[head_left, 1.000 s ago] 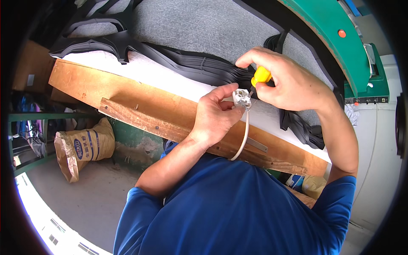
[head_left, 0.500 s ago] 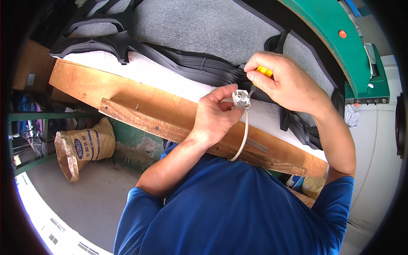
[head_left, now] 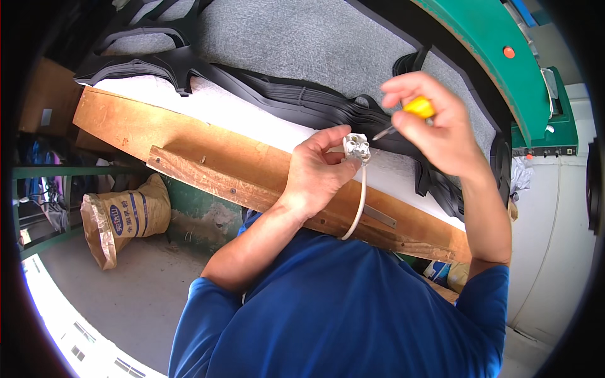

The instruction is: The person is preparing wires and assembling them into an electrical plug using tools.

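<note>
Thumb and fingers of my left hand [head_left: 315, 173] pinch a small white electrical plug [head_left: 357, 145] whose inner metal parts lie bare. A white cable [head_left: 362, 198] runs down from it and curves toward my shirt. To the right, my right hand [head_left: 444, 129] is closed on a screwdriver [head_left: 418, 107] with a yellow handle. The screwdriver's blade points left toward the plug, with its tip a short way off and not touching. Wiring inside the plug is too small to make out.
Before me is a wooden board edge [head_left: 126, 116] with a batten. Beyond it lie stacked black cut-out sheets [head_left: 277, 88] on grey material [head_left: 302, 38]. A green machine frame [head_left: 485, 44] with an orange button rises at the right. A brown paper sack [head_left: 148, 205] sits low left.
My right hand has drawn the screwdriver back, away from the plug to the right, and turned it. My left hand and the plug have hardly moved.
</note>
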Demonstrator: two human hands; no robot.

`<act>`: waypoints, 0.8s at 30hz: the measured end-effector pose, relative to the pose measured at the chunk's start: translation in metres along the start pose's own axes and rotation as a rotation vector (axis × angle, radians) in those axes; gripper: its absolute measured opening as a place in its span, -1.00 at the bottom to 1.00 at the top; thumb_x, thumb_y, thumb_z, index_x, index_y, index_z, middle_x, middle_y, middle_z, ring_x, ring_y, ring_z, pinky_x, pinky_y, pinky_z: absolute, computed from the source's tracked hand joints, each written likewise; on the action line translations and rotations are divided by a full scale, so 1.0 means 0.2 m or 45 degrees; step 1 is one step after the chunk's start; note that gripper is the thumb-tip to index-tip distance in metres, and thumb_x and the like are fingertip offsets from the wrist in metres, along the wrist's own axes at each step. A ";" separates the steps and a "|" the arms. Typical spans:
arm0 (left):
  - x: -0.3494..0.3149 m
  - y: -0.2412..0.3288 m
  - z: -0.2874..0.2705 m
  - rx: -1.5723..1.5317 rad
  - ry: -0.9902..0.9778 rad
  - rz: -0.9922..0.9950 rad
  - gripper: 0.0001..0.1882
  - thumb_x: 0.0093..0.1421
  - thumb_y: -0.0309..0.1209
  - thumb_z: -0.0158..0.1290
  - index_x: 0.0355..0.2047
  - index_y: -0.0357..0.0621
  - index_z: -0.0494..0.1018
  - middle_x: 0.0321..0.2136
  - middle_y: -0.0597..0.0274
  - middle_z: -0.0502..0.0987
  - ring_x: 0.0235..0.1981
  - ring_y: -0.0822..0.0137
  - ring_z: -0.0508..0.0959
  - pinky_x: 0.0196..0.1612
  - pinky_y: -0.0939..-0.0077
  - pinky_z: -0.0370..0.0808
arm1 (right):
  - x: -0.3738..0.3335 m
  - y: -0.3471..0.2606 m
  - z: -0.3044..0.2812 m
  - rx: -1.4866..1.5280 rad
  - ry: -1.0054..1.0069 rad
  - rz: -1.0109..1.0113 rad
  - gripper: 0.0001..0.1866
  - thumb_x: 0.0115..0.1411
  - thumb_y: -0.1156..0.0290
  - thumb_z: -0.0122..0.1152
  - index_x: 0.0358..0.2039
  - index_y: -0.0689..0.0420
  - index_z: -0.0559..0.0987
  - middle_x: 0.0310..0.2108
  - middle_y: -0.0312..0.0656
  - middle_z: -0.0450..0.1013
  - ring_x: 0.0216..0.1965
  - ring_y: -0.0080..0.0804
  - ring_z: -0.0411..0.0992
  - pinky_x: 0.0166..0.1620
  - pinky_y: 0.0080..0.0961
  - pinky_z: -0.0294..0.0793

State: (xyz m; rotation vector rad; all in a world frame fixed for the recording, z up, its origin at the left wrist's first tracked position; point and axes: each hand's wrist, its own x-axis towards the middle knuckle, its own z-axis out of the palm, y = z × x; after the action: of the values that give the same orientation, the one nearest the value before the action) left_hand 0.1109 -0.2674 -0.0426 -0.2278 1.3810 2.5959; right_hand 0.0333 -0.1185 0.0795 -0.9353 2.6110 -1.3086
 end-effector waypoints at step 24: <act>-0.07 -0.04 0.03 0.024 0.175 0.381 -0.64 0.23 -0.70 -0.19 0.05 -0.39 0.14 -0.06 -0.02 0.38 -0.13 0.35 0.52 -0.14 0.58 0.50 | -0.35 0.12 0.39 1.064 0.164 0.992 -0.90 0.16 0.43 0.21 -0.35 0.16 0.58 -0.48 -0.32 0.49 -0.56 -0.73 0.35 -0.61 -0.79 0.20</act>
State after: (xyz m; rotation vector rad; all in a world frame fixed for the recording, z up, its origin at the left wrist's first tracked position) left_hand 0.1265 -0.2596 -0.0425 -0.2147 1.5958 2.8528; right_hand 0.1031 -0.1243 -0.0023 0.2669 1.7909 -1.8954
